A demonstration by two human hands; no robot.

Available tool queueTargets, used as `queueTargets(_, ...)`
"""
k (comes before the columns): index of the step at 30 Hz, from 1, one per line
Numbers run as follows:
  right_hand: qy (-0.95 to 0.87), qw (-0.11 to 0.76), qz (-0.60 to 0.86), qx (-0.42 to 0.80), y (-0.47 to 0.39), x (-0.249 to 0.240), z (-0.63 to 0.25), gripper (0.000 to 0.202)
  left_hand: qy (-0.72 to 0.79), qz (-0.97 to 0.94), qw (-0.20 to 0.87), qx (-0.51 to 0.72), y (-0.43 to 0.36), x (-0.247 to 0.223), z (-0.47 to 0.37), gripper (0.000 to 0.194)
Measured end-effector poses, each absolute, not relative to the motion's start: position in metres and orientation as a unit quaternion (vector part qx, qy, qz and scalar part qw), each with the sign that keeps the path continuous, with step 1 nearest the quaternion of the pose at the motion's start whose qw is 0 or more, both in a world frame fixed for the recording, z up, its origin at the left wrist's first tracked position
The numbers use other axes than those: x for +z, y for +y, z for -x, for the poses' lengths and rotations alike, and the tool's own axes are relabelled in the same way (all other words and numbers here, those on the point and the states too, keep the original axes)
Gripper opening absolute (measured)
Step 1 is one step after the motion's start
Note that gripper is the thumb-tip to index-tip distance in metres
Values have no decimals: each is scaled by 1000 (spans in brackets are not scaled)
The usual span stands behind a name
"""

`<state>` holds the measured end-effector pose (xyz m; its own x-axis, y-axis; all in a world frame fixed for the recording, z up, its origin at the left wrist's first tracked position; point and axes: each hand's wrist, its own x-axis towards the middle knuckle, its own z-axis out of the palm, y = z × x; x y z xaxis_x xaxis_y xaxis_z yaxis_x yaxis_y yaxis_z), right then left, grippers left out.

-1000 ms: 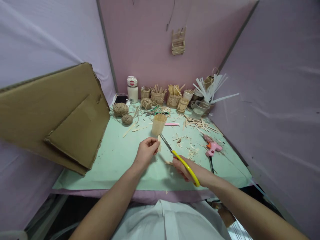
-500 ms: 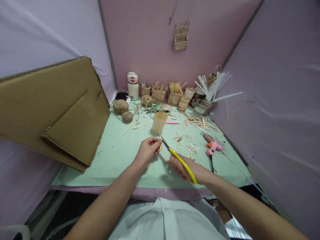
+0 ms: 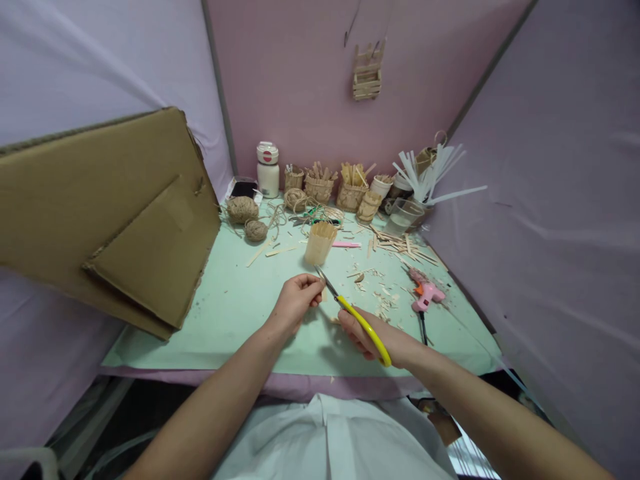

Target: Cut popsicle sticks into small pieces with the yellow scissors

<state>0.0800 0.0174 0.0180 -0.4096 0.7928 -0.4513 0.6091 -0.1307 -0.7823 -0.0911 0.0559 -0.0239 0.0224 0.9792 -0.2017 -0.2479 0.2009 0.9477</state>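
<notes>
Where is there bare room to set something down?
The widest patch of pale green tabletop lies between the brown cardboard panel and the left hand. A smaller one fronts the right hand. It is crowded along the back, with brown twine balls, and rightward, around wooden sticks and the pink glue gun.

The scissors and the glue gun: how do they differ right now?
The scissors have yellow handles; the glue gun is mostly pink. The scissors are in the right hand, while the glue gun lies on the table. Both are brightly coloured.
</notes>
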Motion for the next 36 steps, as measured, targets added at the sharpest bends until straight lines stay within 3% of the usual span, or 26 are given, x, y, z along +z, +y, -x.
queueTargets(13, -630, 85, 537, 555, 19, 12, -83, 51, 496, -354, 633, 478, 59, -31, 93, 23)
queueTargets(28, -596, 55, 543, 589, 24, 10, -83, 63, 493, -329, 656, 466, 58, -29, 94, 17)
queueTargets(36, -579, 40, 552, 598, 27, 18, -81, 57, 489, -306, 672, 464, 59, -30, 96, 17)
